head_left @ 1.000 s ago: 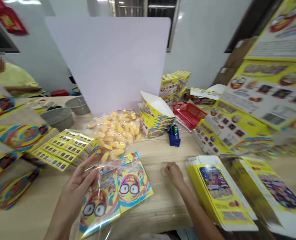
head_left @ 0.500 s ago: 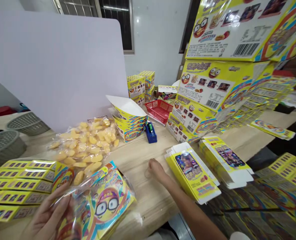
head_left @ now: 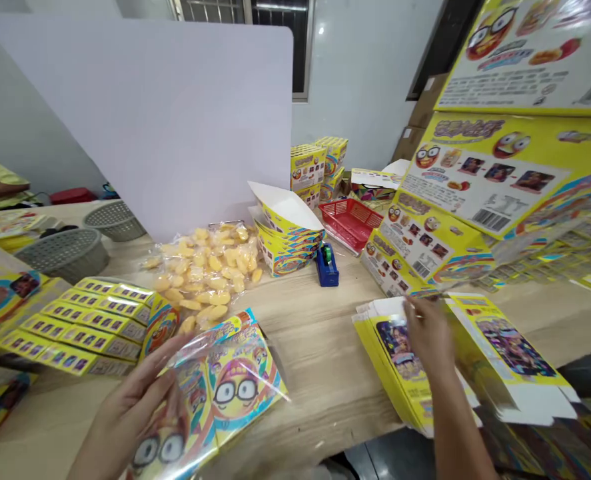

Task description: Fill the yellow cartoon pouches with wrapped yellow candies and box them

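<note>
My left hand (head_left: 138, 400) is closed on the near left part of clear-wrapped cartoon packets (head_left: 240, 393), colourful printed pieces under shiny plastic film at the table's front. The packets bear faces with glasses. My right hand (head_left: 430, 333), a little blurred, is over the far end of a stack of flat yellow cartons (head_left: 395, 373). Its fingers are bent and pressed together near the white end flaps; whether they grip a flap is hidden. Just right of it lies a second stack of flat cartons (head_left: 510, 340).
Small yellow boxes (head_left: 95, 327) and wrapped yellow pieces (head_left: 215, 267) lie at left. Beyond are grey baskets (head_left: 65, 257), nested open cartons (head_left: 290, 237), a blue tape dispenser (head_left: 328, 270) and a red basket (head_left: 352, 223). Large display boxes (head_left: 475, 173) tower at right.
My right hand has gone from the bare tabletop, right and up, to the carton stack. My left hand still holds the wrapped packets. The view has swung left, bringing a person's sleeve in.
</note>
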`<state>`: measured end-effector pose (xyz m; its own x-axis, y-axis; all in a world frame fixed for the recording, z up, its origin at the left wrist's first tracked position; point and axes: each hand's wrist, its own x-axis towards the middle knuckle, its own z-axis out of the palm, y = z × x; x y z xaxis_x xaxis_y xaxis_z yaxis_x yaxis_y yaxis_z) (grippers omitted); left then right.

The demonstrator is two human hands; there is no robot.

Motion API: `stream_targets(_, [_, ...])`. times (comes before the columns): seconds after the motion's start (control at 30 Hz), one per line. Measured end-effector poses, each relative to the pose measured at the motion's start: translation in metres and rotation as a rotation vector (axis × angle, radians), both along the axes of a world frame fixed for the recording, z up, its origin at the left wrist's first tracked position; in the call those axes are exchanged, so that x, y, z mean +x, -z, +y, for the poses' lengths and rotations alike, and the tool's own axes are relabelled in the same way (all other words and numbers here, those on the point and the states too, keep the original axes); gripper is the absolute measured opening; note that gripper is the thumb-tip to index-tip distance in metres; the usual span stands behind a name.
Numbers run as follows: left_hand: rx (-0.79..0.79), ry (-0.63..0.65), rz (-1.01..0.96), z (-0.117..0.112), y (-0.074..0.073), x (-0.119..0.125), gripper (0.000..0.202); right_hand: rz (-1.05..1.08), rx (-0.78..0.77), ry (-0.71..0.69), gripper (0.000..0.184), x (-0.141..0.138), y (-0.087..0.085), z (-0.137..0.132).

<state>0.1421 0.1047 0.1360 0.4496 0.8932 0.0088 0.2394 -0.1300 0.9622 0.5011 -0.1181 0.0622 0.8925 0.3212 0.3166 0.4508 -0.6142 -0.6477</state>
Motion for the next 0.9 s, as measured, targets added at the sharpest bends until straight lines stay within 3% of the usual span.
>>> stream_targets(0.07, [-0.112, 0.079, -0.013, -0.006, -0.007, 0.001, 0.044, 0.164, 0.049, -0.306, 0.044, -0.046, -0.006, 0.03])
stream_targets(0.1, [-0.164, 0.116, -0.035, -0.009, -0.009, 0.001, 0.047, 0.326, 0.114, -0.526, 0.045, -0.07, -0.012, 0.045])
stream_targets(0.17, [-0.209, 0.147, -0.101, -0.015, -0.014, -0.002, 0.047, 0.558, 0.209, -0.835, 0.048, -0.11, -0.029, 0.069])
stream_targets(0.23, [-0.195, 0.133, -0.182, -0.02, -0.018, -0.006, 0.044, 0.718, 0.257, -1.016, 0.05, -0.136, -0.048, 0.086])
stream_targets(0.3, [-0.163, 0.088, -0.258, -0.026, -0.022, -0.011, 0.04, 0.841, 0.243, -1.111, 0.057, -0.148, -0.06, 0.095])
stream_targets(0.4, [-0.134, 0.005, -0.358, -0.035, -0.026, -0.019, 0.036, 0.954, 0.156, -1.148, 0.066, -0.151, -0.064, 0.098])
stream_targets(0.53, [-0.039, -0.029, -0.476, -0.043, -0.029, -0.026, 0.033, 1.16, 0.075, -1.155, 0.055, -0.15, -0.054, 0.088])
stream_targets(0.6, [0.014, -0.028, -0.466, -0.043, -0.03, -0.026, 0.034, 1.374, 0.141, -1.244, 0.053, -0.151, -0.053, 0.084])
stream_targets(0.67, [0.071, -0.047, -0.431, -0.043, -0.031, -0.023, 0.034, 1.448, 0.277, -1.254, 0.042, -0.154, -0.057, 0.084])
stream_targets(0.77, [0.196, -0.128, -0.389, -0.043, -0.032, -0.017, 0.032, 1.316, 0.501, -1.093, 0.018, -0.159, -0.071, 0.091])
stream_targets(0.83, [0.291, -0.194, -0.358, -0.044, -0.033, -0.015, 0.031, 1.207, 0.609, -1.008, 0.014, -0.162, -0.081, 0.097])
stream_targets(0.9, [0.37, -0.26, -0.327, -0.044, -0.034, -0.018, 0.03, 1.109, 0.642, -1.013, 0.015, -0.166, -0.087, 0.1])
